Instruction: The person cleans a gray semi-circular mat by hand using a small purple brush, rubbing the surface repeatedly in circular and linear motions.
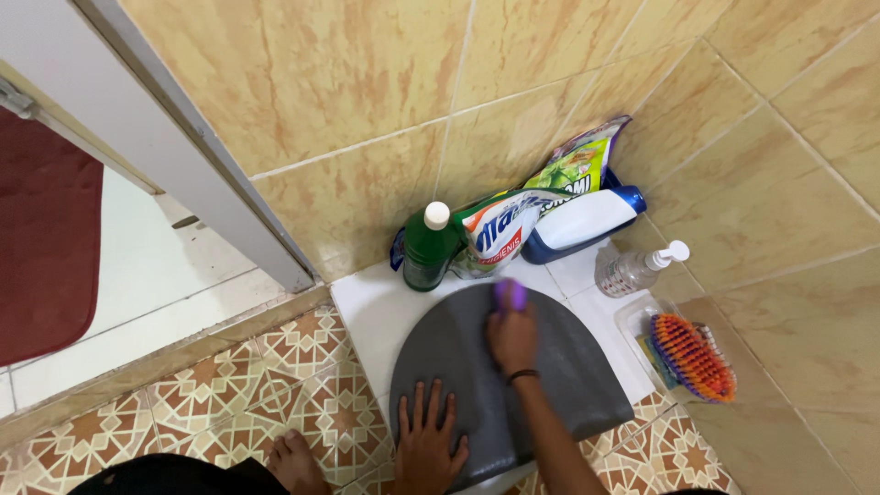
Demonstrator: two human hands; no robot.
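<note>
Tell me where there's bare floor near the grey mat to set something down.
Free: the white tile strip left of the grey mat, below the green bottle, and the patterned tiles further left. Crowded: the corner behind the mat, with pouches, the blue-and-white bottle, pump bottle and brush tray.

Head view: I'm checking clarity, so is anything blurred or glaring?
Head view: the purple object under the right hand is motion-smeared; the left hand on the grey mat looks sharp; light is soft, with no harsh glare on the wall tiles.
</note>
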